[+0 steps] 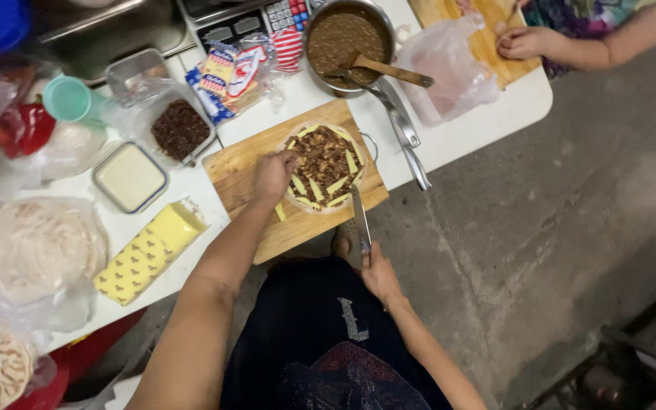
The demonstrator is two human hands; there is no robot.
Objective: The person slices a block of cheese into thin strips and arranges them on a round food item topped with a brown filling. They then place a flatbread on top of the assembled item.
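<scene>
1. A white table (487, 114) fills the far left of the scene, crowded with food and bags.
2. Stacks of flatbreads in plastic bags (32, 247) lie at its near left end.
3. A wooden cutting board (248, 178) sits at the table's near edge, in front of the person.
4. A metal pan of brown filling (339, 38) with a wooden spoon stands just beyond the board.
5. A block of yellow cheese (149, 250) in a printed wrapper lies left of the board.
6. A round tortilla (326, 167) topped with brown filling and cheese strips rests on the board's right half.
7. The left hand (273, 175) is at the tortilla's left edge, fingers curled; whether it pinches anything I cannot tell.
8. The right hand (380, 275) is closed around the handle of a knife (360, 216), whose blade points toward the tortilla.
9. Another person's hand (521, 42) rests on a second board at the far right.
</scene>
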